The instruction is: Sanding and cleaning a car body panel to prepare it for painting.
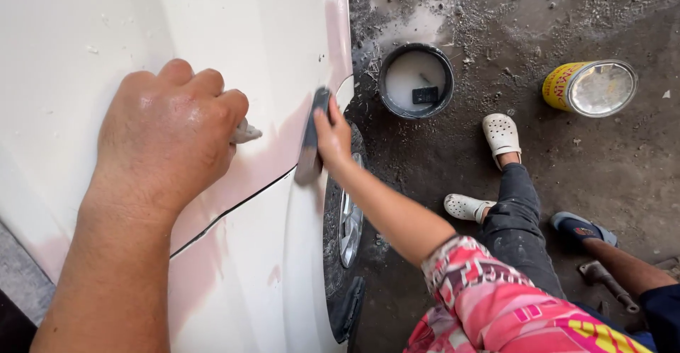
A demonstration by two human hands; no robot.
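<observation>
Two hands on white car panel (85, 27): left hand (166, 130) clenched around grey pad (246, 133); right hand (331, 135) presses sanding block (310, 144) near wheel arch.

We see the car panel (212, 254) filling the left half, the wheel (347, 218) at its right edge. On the ground right of the panel stands a bucket (416, 80), a block (425, 95) in it; a tin (589, 88) lies further right, a hammer (608, 283) nearer us.
</observation>
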